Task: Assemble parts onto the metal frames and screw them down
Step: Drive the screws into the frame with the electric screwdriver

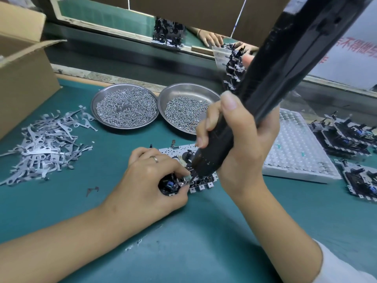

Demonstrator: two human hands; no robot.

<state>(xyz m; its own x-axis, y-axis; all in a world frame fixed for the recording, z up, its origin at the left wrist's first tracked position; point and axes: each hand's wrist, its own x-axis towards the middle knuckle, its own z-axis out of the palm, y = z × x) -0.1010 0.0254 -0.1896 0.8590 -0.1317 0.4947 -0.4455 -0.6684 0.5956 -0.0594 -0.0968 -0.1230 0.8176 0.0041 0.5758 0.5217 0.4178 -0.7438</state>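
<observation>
My right hand (234, 139) grips the electric screwdriver (265, 94) — tip down on the metal frame (201, 185) mid-mat, toward the near edge. My left hand (151, 176) pinches a small part (186, 179) beside the bit. A tilted driver could cam out — nicking fingertips or shifting that part.

Bright even light, soft shadows, wide-angle edge distortion.

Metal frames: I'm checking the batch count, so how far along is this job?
Done: finished frames lie stacked at the right. In hand: the right hand grips the electric screwdriver over one frame, which the left hand steadies. Left: a pile of loose metal levers and two dishes of screws.
</observation>
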